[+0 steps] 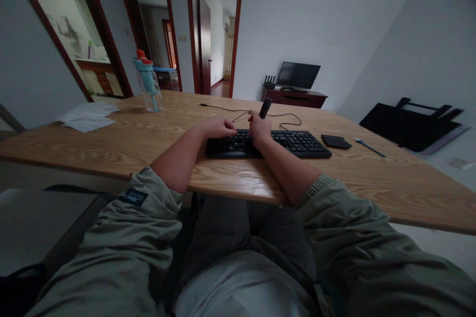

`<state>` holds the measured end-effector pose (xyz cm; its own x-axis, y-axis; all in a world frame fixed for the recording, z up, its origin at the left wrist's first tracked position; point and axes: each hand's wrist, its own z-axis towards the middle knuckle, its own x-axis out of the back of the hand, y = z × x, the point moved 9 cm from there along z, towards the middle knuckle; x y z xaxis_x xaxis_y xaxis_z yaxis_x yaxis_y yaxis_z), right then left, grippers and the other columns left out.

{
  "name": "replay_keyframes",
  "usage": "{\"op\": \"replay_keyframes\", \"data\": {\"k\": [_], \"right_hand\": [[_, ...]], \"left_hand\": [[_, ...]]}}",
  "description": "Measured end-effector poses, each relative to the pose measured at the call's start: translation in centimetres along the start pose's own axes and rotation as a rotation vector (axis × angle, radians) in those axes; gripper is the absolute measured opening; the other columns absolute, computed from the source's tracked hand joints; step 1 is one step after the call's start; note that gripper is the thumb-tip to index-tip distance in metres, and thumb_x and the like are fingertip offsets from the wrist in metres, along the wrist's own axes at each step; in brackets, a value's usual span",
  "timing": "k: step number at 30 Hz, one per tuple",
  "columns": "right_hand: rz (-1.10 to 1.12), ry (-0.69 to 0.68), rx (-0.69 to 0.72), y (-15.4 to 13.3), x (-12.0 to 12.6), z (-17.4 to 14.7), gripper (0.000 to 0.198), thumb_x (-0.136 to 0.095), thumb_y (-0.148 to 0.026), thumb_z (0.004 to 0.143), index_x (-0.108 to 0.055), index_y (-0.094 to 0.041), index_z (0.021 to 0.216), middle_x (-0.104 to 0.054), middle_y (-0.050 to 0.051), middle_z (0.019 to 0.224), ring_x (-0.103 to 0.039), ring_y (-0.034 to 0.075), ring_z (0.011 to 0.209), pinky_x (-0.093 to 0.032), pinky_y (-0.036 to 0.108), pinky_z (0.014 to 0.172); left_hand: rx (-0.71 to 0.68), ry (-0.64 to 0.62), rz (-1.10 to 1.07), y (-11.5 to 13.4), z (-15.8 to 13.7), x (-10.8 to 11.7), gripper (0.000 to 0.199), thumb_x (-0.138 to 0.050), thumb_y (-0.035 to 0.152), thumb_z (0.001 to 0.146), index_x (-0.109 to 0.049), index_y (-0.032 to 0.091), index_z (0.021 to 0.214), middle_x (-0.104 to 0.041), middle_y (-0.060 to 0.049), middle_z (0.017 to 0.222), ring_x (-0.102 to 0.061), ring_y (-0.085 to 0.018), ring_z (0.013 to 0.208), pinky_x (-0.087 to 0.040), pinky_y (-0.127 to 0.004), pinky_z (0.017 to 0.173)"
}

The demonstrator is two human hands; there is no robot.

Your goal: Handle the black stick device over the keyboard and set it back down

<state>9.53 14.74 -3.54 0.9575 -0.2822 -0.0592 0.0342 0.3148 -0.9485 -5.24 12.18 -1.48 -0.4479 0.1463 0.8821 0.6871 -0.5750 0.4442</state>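
A black keyboard (303,144) lies flat near the front edge of the wooden table. My left hand (219,127) is at its back left part, with the fingers curled down against it; their tips are hidden. Over the middle of the keys, my right hand (259,129) is closed around a thick black handle (265,108) that sticks up out of the fist. The lower end of that tool is hidden by the hand. Behind both hands, a thin black cable (293,115) loops across the table.
Right of the keyboard lie a flat black ridged piece (335,141) and a blue brush (370,147) with a pale head. A clear bottle (149,86) with a red and blue lid stands at the back left, beside white paper sheets (87,116). The table (167,129) is wood-grained.
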Motion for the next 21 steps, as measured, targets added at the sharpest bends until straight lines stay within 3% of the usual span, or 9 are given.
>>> {"op": "replay_keyframes", "data": {"k": [3, 6, 10, 13, 17, 21], "right_hand": [[0.122, 0.080, -0.111, 0.6, 1.0, -0.1, 0.027, -0.051, -0.037, 0.087, -0.044, -0.024, 0.064, -0.035, -0.007, 0.047, -0.032, 0.011, 0.037, -0.029, 0.026, 0.037], [0.210, 0.065, -0.149, 0.0, 1.1, -0.5, 0.028, -0.051, -0.036, 0.088, -0.043, -0.024, 0.064, -0.031, -0.008, 0.045, -0.028, 0.009, 0.035, -0.027, 0.023, 0.035], [0.314, 0.057, -0.148, -1.3, 2.4, -0.5, 0.030, -0.053, -0.035, 0.089, -0.043, -0.023, 0.064, -0.028, -0.009, 0.044, -0.025, 0.007, 0.035, -0.024, 0.022, 0.033], [0.335, 0.037, -0.098, -2.4, 5.0, 0.5, 0.032, -0.054, -0.038, 0.090, -0.041, -0.023, 0.064, -0.027, -0.010, 0.045, -0.023, 0.006, 0.034, -0.021, 0.021, 0.033], [0.330, 0.107, -0.029, -3.3, 12.6, 3.2, 0.032, -0.055, -0.037, 0.090, -0.043, -0.022, 0.065, -0.027, -0.010, 0.044, -0.020, 0.006, 0.035, -0.017, 0.022, 0.033], [0.266, 0.302, -0.045, -3.2, 24.2, 5.4, 0.031, -0.050, -0.030, 0.093, -0.045, -0.022, 0.064, -0.027, -0.008, 0.042, -0.021, 0.003, 0.033, -0.015, 0.023, 0.035]], "left_hand": [[0.032, 0.053, -0.017, -1.1, -0.2, 1.0, 0.036, -0.063, 0.044, 0.076, -0.079, 0.015, 0.090, -0.074, -0.002, 0.079, -0.059, -0.015, 0.070, -0.040, -0.024, 0.062], [0.047, 0.069, -0.012, -1.5, -0.3, 1.3, 0.038, -0.063, 0.045, 0.075, -0.079, 0.015, 0.093, -0.075, -0.003, 0.082, -0.061, -0.016, 0.073, -0.041, -0.024, 0.064], [0.055, 0.064, -0.032, -1.7, -0.3, 1.2, 0.041, -0.063, 0.046, 0.075, -0.079, 0.014, 0.095, -0.076, -0.004, 0.086, -0.063, -0.017, 0.075, -0.044, -0.025, 0.066], [0.057, 0.058, -0.019, -1.8, -0.4, 1.3, 0.040, -0.064, 0.047, 0.075, -0.079, 0.014, 0.093, -0.076, -0.004, 0.086, -0.063, -0.018, 0.076, -0.044, -0.026, 0.066], [0.086, 0.055, -0.023, -1.8, -0.5, 1.4, 0.041, -0.066, 0.049, 0.074, -0.078, 0.015, 0.092, -0.077, -0.006, 0.088, -0.063, -0.018, 0.077, -0.045, -0.025, 0.067], [0.145, 0.062, -0.002, -2.1, -0.7, 1.5, 0.043, -0.064, 0.053, 0.074, -0.078, 0.016, 0.093, -0.077, -0.005, 0.087, -0.065, -0.021, 0.081, -0.045, -0.026, 0.069]]}}
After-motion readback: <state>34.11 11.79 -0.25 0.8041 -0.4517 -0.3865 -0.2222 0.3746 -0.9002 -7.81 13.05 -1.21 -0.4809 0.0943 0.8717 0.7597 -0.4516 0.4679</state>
